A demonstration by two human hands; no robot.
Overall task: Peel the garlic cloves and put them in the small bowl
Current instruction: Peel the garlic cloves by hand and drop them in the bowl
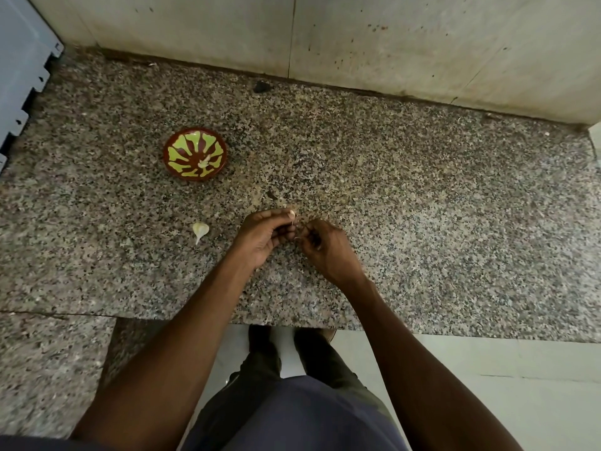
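Note:
Above the granite counter [422, 196], my left hand [263, 234] pinches a small garlic clove [292, 212] at its fingertips. My right hand [325, 245] is close beside it, fingers curled and pinching at the clove's skin, most of which is hidden between the fingers. A small brown bowl [195, 153] with a yellow-green pattern stands to the upper left and holds one pale peeled clove [203, 163]. An unpeeled garlic clove [199, 230] lies on the counter left of my left hand.
A stained tiled wall [357, 37] runs along the back of the counter. A white stepped object [22, 70] stands at the far left. A dark bit [261, 87] lies near the wall. Below the counter's front edge are my legs and a pale floor [487, 369].

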